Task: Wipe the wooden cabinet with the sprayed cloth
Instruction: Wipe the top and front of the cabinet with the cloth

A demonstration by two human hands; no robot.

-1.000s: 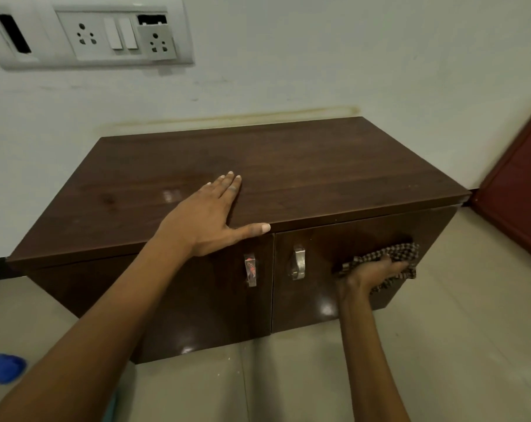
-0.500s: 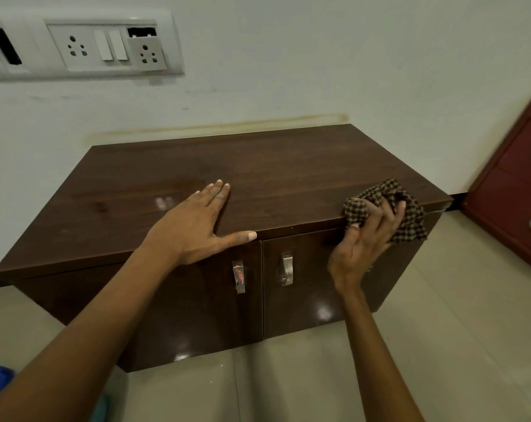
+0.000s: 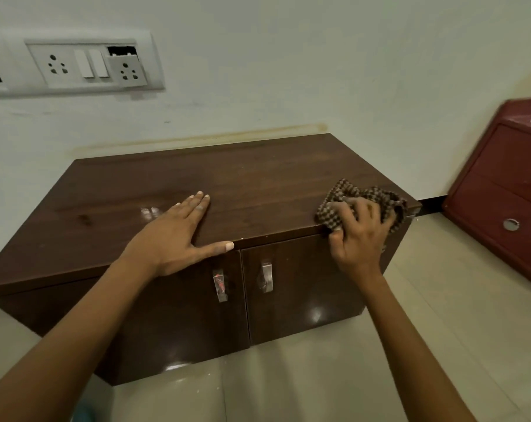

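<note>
A: Right hand [image 3: 360, 239] clamped on the checked cloth [image 3: 364, 205], bunched at the near right corner of the cabinet top [image 3: 258, 184]. Left hand [image 3: 179, 236] spread flat and empty, fingers apart, braced at the near edge above the left door [image 3: 166, 315].

B: Best to flatten that cloth first, probably. Balled up like that, little of it touching wood. Then long strokes along the grain, right to left, starting far and working nearer.

A: Worth lifting the left hand once the cloth gets there, too; otherwise a patch left unwiped under the palm.

B: And the cabinet itself?

A: Low, dark brown wood grain, standing on the tiled floor [image 3: 440, 345] against the white wall [image 3: 288, 71]. Two glossy doors with metal handles [image 3: 267, 277] near the middle. Top duller, a faint sheen just beyond the left fingertips. Pale specks along the near edge. Whether damp anywhere, impossible to tell.
</note>
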